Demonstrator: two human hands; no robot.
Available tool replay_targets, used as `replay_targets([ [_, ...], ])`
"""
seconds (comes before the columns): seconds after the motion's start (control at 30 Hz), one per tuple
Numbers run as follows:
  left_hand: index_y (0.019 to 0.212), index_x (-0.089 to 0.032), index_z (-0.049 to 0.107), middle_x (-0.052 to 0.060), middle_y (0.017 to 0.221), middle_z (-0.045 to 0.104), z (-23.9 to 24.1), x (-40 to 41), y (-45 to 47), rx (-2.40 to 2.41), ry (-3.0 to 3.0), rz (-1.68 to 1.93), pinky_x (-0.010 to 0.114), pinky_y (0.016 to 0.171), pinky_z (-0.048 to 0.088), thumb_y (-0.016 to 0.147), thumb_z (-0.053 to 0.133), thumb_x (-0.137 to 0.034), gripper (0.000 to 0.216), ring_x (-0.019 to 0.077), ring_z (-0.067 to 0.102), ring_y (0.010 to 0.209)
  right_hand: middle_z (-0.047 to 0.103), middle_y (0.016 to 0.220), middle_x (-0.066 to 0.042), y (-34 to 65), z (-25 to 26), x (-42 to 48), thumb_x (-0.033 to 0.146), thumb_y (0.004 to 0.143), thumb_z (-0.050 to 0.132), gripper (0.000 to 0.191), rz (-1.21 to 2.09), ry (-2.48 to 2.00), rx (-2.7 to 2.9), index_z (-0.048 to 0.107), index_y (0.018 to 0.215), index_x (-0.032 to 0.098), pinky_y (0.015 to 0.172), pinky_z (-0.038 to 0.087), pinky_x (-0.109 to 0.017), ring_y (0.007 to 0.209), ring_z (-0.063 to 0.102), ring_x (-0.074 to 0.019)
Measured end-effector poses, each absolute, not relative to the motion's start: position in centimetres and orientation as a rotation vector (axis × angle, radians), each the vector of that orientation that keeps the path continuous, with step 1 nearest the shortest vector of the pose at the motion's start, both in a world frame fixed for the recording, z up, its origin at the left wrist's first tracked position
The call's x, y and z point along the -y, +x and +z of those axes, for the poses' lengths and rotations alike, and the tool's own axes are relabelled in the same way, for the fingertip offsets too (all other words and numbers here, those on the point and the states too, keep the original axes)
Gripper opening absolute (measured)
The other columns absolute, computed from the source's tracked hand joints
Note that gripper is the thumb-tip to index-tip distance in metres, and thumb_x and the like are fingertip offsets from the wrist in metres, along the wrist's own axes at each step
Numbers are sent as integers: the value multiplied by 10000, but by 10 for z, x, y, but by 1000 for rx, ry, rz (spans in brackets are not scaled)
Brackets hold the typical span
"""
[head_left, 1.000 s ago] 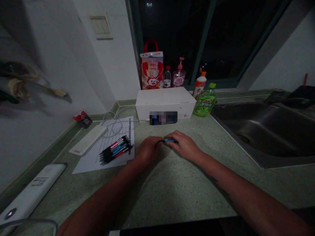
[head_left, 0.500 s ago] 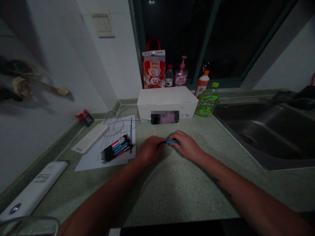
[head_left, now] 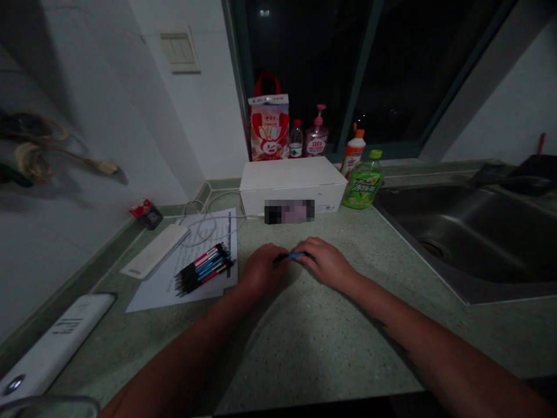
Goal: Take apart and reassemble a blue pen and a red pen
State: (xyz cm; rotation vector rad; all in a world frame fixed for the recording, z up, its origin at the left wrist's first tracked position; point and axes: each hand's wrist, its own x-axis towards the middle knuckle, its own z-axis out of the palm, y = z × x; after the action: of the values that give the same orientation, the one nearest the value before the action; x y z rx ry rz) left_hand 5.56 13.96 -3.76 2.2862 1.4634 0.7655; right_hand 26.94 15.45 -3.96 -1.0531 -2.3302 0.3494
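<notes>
Between my two hands lies a slim blue-and-black pen [head_left: 296, 255], held roughly level above the counter. My left hand [head_left: 264, 268] is closed on its dark end. The fingers of my right hand [head_left: 326, 261] pinch the blue part near its other end. Both fists hide much of the pen. To the left, a bundle of black, red and blue pens [head_left: 204, 269] rests on printed paper sheets [head_left: 156, 294].
A white box [head_left: 291, 174] stands behind my hands, with a green detergent bottle [head_left: 363, 181] beside it. The steel sink [head_left: 478, 232] is at right. A white power bank [head_left: 155, 249], a cable [head_left: 209, 232] and a long white device [head_left: 61, 342] lie left.
The view has shifted slightly, so the scene sits a little lower and farther left. My hands are slightly closer together and less of the blue part shows between them.
</notes>
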Motion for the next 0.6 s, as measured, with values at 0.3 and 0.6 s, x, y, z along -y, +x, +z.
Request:
replay_targets([
  [0.3, 1013, -173, 719, 64, 992, 730, -39, -136, 58, -1492, 2187, 751, 336, 831, 482, 946, 592, -222, 151, 217, 654, 920, 657, 991, -49, 266, -34, -149, 130, 961, 705, 97, 287, -1055, 2298, 675, 1025, 196, 839, 489, -333, 962, 614, -220],
  [0.6, 1028, -188, 729, 71, 1023, 737, -38, -139, 57, -1487, 2207, 790, 352, 888, 500, 947, 546, -204, 200, 227, 659, 965, 683, 1004, -43, 268, -42, -153, 200, 1041, 610, 114, 377, -1128, 2320, 705, 1103, 213, 855, 500, -340, 974, 632, -221],
])
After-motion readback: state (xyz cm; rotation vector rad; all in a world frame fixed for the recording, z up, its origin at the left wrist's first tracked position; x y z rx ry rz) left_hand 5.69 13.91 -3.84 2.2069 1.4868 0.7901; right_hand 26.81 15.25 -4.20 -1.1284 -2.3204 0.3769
